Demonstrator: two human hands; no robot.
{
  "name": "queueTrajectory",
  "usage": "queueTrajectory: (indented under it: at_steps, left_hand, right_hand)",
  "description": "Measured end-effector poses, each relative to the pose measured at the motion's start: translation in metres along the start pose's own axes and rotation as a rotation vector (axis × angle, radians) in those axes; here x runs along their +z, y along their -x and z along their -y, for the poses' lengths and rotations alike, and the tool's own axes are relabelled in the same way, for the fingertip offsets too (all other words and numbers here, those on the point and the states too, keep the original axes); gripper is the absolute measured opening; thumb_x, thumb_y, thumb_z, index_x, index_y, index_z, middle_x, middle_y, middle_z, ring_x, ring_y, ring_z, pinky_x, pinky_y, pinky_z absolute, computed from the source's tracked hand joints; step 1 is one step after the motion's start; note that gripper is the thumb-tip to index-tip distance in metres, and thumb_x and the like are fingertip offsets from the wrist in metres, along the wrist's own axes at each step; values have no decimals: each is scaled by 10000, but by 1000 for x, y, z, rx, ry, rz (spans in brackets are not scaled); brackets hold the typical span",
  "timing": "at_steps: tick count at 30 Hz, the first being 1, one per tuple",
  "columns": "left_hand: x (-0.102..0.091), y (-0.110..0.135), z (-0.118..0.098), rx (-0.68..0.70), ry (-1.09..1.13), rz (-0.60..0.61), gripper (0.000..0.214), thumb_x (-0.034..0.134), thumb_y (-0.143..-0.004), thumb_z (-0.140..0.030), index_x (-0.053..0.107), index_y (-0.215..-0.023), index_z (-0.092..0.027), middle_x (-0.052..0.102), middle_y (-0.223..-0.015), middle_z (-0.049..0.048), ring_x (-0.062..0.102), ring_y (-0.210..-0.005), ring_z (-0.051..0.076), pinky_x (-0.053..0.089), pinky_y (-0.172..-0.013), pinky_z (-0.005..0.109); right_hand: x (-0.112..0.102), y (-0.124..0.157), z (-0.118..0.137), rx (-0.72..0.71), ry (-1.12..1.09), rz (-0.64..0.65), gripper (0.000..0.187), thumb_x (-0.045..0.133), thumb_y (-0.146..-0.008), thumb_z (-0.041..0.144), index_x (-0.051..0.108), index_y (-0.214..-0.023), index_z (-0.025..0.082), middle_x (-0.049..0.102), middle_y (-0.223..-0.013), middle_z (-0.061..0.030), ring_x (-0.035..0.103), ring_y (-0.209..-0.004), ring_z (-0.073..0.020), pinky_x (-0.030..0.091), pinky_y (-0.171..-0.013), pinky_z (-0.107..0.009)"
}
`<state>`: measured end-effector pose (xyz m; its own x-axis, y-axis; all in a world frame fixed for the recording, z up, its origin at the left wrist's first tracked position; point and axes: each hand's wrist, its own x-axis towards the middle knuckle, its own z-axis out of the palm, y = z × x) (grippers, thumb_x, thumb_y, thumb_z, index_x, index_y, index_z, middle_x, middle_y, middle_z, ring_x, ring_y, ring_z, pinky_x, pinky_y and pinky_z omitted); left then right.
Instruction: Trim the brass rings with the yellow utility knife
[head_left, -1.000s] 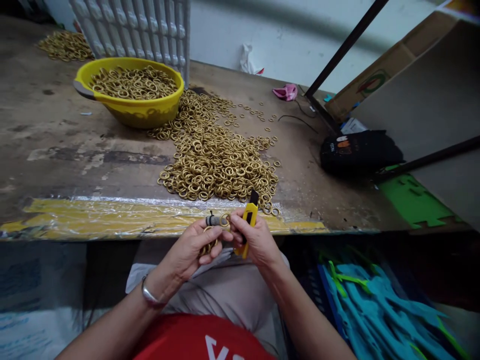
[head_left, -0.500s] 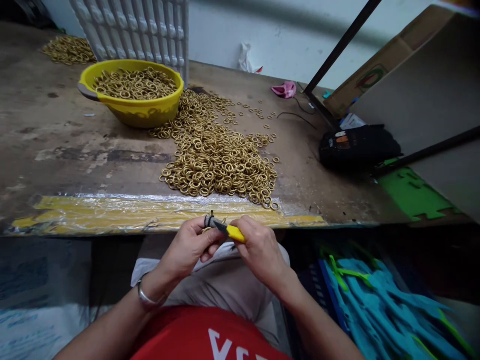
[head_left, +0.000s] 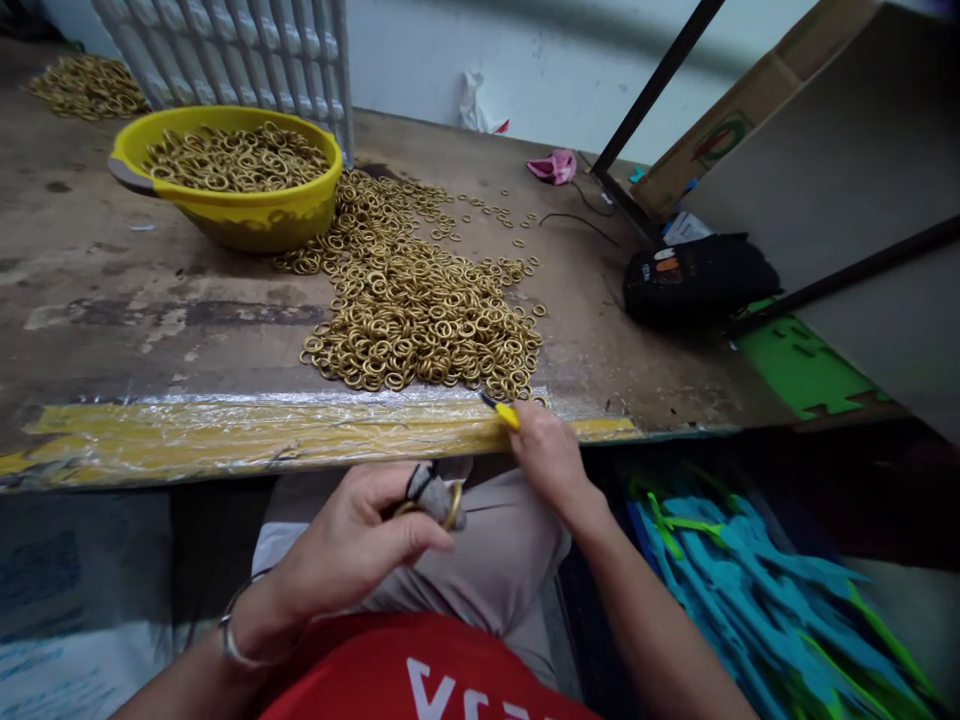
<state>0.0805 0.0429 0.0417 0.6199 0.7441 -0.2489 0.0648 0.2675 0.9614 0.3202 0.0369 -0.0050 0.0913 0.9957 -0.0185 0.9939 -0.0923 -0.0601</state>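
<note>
My left hand [head_left: 349, 545] is in front of the table edge, over the lap. Its forefinger wears a grey cloth wrap [head_left: 429, 492] bound with black cord. A gold-coloured ring [head_left: 453, 506] stands at the wrapped fingertip, and part of another shows beside the thumb. My right hand [head_left: 551, 455] is closed around a small knife [head_left: 508, 415] with a yellow handle and dark blade. The blade tip is at the near right edge of a large ring pile [head_left: 427, 320]; I cannot tell whether it touches a ring.
A yellow basin [head_left: 255, 215] full of similar rings stands at the back left, before a ribbed whitish panel [head_left: 247, 50]. Another ring heap [head_left: 90, 88] lies beyond. A black pouch [head_left: 697, 278] sits at right; blue and green pieces [head_left: 742, 590] lie below the table.
My right hand has moved the knife away from my left hand, forward to the pile's edge. My left hand has come nearer my body, its thumb now extended. The view has shifted slightly.
</note>
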Motion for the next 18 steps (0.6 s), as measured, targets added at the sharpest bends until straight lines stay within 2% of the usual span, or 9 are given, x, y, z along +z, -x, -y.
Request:
queueTrajectory:
  at_steps: [3, 5, 7, 10, 12, 15, 17, 18]
  left_hand:
    - [1, -4, 4, -80, 162, 76, 183, 725, -744, -247, 607, -649, -142, 482, -498, -41, 366, -423, 51, 259, -390, 163]
    - [1, -12, 15, -116, 286, 53, 240, 707, -780, -354, 619, -712, -141, 453, -477, -50, 323, -393, 45, 212, -362, 157]
    - [1, -21, 26, -107, 356, 5, 306, 700, -792, -429, 642, -771, -130, 463, -477, -47, 306, -378, 40, 188, -346, 152]
    - [-1, -28, 34, -80, 432, -75, 295, 746, -767, -395, 648, -801, -119, 574, -575, -4, 341, -373, 27, 196, -330, 141]
    - [-4, -29, 33, -81, 511, -107, 252, 746, -774, -350, 635, -822, -128, 650, -686, 33, 381, -375, 23, 209, -325, 135]
    - [-6, -28, 32, -107, 632, -93, 231, 709, -798, -331, 648, -895, -130, 694, -785, 72, 470, -416, 48, 245, -323, 134]
    - [-7, -30, 34, -132, 662, -69, 281, 687, -814, -367, 673, -888, -96, 694, -802, 101, 507, -453, 62, 268, -326, 133]
    - [-7, -32, 35, -142, 664, -69, 298, 686, -817, -380, 677, -850, -84, 691, -798, 105, 509, -460, 60, 269, -325, 130]
  right_hand:
    - [8, -16, -19, 45, -36, -137, 99, 534, -931, 197, 613, -892, 153, 670, -881, -94, 592, -757, -198, 310, -635, -290]
    - [10, -27, -20, 55, -65, -208, 145, 554, -941, 277, 612, -893, 153, 664, -907, -98, 587, -775, -203, 314, -643, -289]
    - [11, -37, -17, 72, -76, -226, 188, 584, -926, 332, 614, -868, 156, 660, -905, -99, 575, -757, -202, 309, -633, -289]
    - [14, -49, -15, 78, -100, -212, 153, 601, -902, 289, 610, -810, 168, 652, -857, -89, 552, -714, -191, 302, -619, -287]
    - [13, -51, -15, 70, -181, -255, 144, 583, -891, 246, 597, -766, 175, 637, -814, -77, 539, -702, -184, 316, -629, -286]
    - [6, -43, -10, 76, -498, -372, 186, 570, -883, 279, 585, -725, 181, 599, -726, -39, 520, -666, -163, 355, -645, -281]
    - [-2, -32, 2, 102, -843, -322, 211, 587, -877, 342, 598, -742, 181, 570, -666, -3, 483, -590, -131, 364, -598, -265]
    - [-7, -25, 10, 116, -1036, -233, 221, 603, -868, 374, 606, -762, 180, 565, -655, 9, 456, -546, -112, 352, -553, -253]
